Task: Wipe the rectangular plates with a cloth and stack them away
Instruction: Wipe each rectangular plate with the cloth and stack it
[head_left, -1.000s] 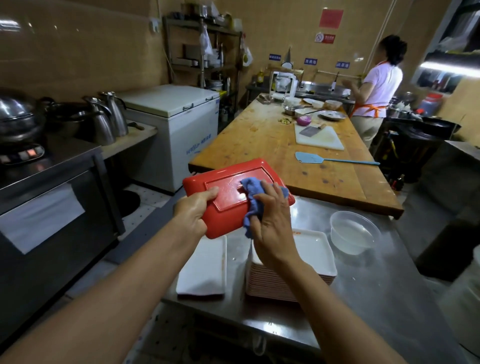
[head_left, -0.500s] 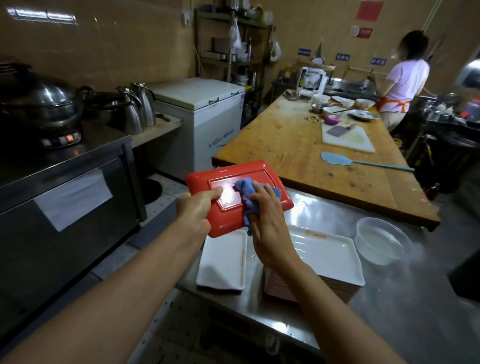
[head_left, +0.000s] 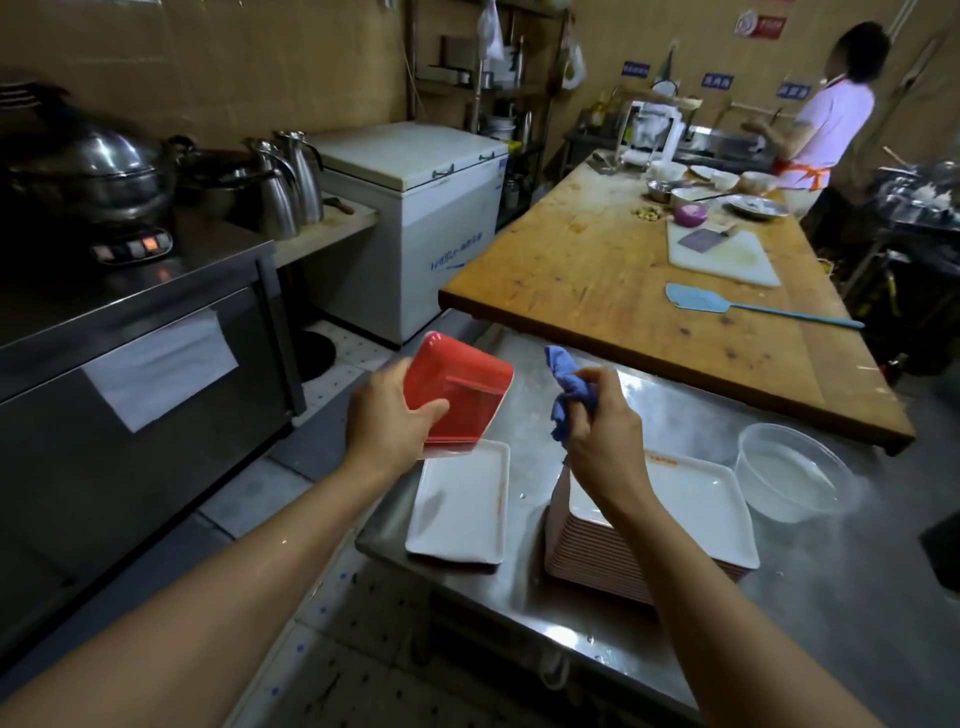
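Observation:
My left hand (head_left: 387, 423) grips a rectangular plate (head_left: 460, 387) by its near edge, red underside up, tilted just above a white plate (head_left: 460, 506) that lies on the steel table (head_left: 841, 613). My right hand (head_left: 602, 441) holds a bunched blue cloth (head_left: 566, 387), lifted off the red plate and apart from it. Below my right wrist stands a tall stack of rectangular plates (head_left: 691, 499), white face up with reddish edges.
A clear plastic bowl (head_left: 795, 470) of water sits right of the stack. Behind is a wooden table (head_left: 613, 270) with a blue spatula (head_left: 701, 300) and cutting board (head_left: 727, 252). A person (head_left: 826, 119) works at the far counter. A steel cabinet (head_left: 135, 364) stands left.
My right hand has lifted the cloth off the red plate and moved right. My left hand has turned and lowered the plate toward the white plate on the table.

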